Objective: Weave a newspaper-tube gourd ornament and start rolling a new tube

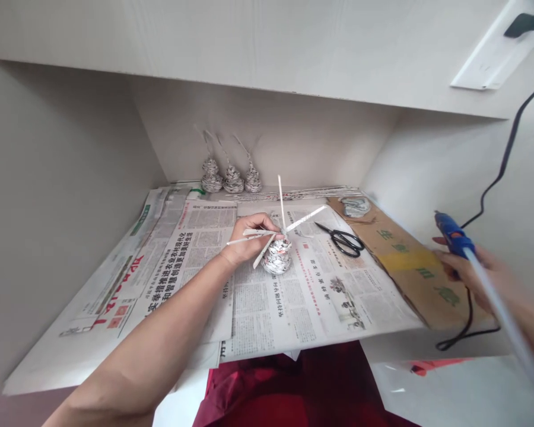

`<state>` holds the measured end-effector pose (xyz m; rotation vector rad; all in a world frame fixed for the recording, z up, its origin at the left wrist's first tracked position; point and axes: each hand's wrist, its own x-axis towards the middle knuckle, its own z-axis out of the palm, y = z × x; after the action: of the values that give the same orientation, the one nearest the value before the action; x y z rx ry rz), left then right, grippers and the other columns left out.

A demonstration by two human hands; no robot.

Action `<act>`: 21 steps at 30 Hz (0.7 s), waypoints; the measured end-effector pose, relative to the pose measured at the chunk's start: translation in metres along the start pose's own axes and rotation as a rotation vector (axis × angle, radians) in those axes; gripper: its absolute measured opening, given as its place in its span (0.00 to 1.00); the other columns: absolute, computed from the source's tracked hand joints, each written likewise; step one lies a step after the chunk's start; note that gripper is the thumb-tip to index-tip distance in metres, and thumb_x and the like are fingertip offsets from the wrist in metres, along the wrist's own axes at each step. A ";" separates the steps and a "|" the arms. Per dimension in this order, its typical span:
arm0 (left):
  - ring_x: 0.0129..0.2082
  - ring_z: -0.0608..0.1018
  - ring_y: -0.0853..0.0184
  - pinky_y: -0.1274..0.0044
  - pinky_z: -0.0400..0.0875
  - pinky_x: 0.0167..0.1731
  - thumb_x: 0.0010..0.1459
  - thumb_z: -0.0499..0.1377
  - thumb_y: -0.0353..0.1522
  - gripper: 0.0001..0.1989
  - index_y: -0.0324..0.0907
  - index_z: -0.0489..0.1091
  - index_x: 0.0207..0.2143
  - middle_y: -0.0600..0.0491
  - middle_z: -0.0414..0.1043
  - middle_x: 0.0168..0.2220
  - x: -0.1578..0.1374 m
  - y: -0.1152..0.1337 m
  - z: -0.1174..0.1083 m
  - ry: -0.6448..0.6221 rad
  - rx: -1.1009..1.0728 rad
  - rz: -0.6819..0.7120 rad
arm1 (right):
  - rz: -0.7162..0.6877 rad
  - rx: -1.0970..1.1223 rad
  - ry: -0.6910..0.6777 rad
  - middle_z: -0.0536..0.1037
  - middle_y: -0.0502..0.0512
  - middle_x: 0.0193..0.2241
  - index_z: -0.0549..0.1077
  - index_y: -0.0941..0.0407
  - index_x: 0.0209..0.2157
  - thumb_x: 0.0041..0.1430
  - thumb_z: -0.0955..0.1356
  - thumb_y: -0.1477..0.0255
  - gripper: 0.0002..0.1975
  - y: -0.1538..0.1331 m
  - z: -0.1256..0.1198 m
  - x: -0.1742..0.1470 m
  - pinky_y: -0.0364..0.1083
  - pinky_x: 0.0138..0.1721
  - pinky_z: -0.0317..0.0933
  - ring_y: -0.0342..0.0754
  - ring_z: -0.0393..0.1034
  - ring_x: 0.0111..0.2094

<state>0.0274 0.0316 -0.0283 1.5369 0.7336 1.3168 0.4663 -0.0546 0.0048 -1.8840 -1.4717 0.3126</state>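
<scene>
My left hand (pixel 248 238) pinches the top of a small gourd-like weave of rolled newspaper (pixel 276 258), which rests upright on newspaper sheets. Several paper strips stick out from its top in different directions. Off to the right, my right hand (pixel 469 273) is wrapped round a blue hot glue gun (pixel 451 232), its nozzle tilted up and away from me. A long pale glue stick (pixel 501 314) runs out of its back. Black-handled scissors (pixel 345 240) lie slightly spread on the newspaper between the weave and the glue gun.
Three finished-looking woven paper gourds (pixel 234 179) stand against the back wall. Thin rolled paper sticks (pixel 302 194) lie along the rear edge. A flattened cardboard piece (pixel 404 261) with a crumpled grey wad (pixel 356 207) lies at right. The gun's black cord (pixel 501 172) rises to a wall socket (pixel 493 47).
</scene>
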 end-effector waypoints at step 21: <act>0.27 0.75 0.69 0.79 0.69 0.29 0.48 0.69 0.37 0.12 0.37 0.72 0.26 0.50 0.76 0.28 -0.005 -0.005 0.004 -0.040 0.172 0.149 | -0.411 0.023 -0.334 0.73 0.52 0.22 0.75 0.51 0.40 0.64 0.62 0.60 0.14 -0.150 0.099 -0.079 0.49 0.26 0.67 0.51 0.72 0.26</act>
<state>0.0310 0.0277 -0.0349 1.7794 0.7342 1.3554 0.2715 -0.0752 0.0144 -1.5110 -2.0240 0.4581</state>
